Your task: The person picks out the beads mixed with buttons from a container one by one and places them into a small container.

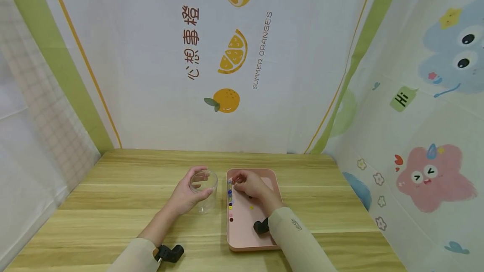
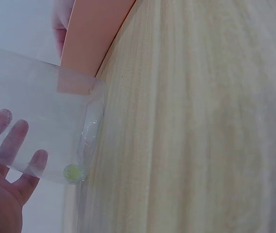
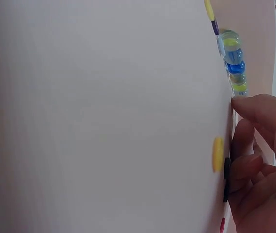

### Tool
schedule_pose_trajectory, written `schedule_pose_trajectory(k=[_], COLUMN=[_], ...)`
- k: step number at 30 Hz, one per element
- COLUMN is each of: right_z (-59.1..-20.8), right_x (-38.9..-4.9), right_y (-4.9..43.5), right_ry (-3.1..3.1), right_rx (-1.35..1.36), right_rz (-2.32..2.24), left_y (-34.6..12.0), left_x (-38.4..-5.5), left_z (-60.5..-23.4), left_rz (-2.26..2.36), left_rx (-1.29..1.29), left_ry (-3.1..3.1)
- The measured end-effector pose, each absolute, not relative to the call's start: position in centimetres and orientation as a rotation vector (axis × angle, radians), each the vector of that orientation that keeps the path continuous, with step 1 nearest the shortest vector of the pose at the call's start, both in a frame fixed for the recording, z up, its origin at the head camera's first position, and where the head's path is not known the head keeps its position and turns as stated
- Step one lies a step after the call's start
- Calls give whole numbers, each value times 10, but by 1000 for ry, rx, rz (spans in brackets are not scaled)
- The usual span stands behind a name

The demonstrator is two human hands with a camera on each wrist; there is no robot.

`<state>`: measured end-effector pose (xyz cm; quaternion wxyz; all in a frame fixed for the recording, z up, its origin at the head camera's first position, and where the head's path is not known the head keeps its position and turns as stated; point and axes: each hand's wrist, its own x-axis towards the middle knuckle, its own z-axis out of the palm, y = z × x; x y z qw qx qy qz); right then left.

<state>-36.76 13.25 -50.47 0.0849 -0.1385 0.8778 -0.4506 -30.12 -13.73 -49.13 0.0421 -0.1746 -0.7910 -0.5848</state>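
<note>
Fingers [image 3: 245, 168] of the right hand [image 1: 249, 185] are half-curled in the far-left corner of the pink tray [image 1: 242, 236], right by some glass marbles [image 1: 230, 192] lined up along its left wall; can't tell if they're pinching one. Flat discs [image 1: 230, 207] carry that line on toward the tray's near end. Left hand's [image 1: 185, 196] curved wide around a clear jar [image 1: 206, 204], gripping it just left of the tray, with a yellow-green marble [image 2: 73, 173] down at the bottom.
</note>
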Motion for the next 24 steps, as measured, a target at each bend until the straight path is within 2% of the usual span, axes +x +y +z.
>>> schedule_pose_trajectory(k=[24], right_z=[-507], right_x=[-366], right_y=[136], right_ry=[2568], right_rx=[-297], right_rz=[-1454], left_y=[-136], left_x=[-302], left_z=[-494], left_rz=[-1783], left_rx=[-530], left_ry=[-2415])
